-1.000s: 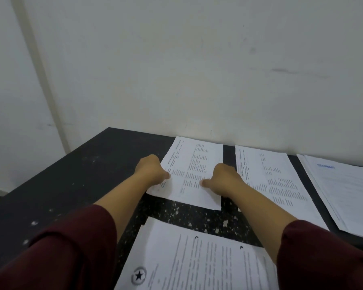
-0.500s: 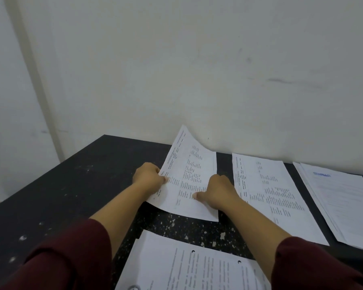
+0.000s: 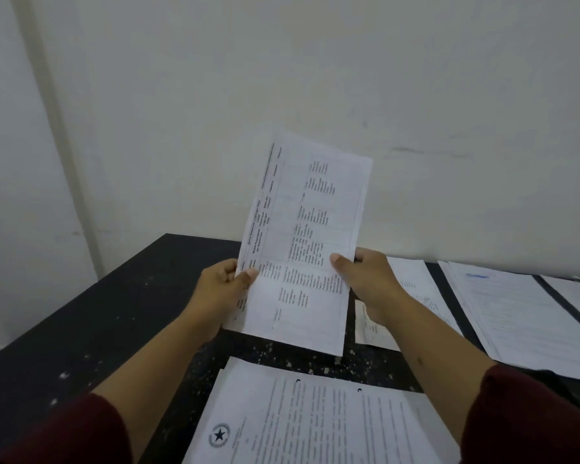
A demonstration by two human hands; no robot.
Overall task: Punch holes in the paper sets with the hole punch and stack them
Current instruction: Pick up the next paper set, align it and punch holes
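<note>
Pinching a printed paper set [image 3: 303, 242] (table text, sideways) upright, left hand [image 3: 220, 293] and right hand [image 3: 369, 283] gripped its side edges.

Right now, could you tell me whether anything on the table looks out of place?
Nothing looks damaged or spilled. One oddity: no hole punch is in view. The near stack already shows two punched holes, while the held paper set is gripped by left hand and right hand.

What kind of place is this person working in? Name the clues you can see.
Probably an office or paperwork desk: a dark speckled table against a bare white wall, printed paper sets in a row, and a punched stack nearest.
</note>
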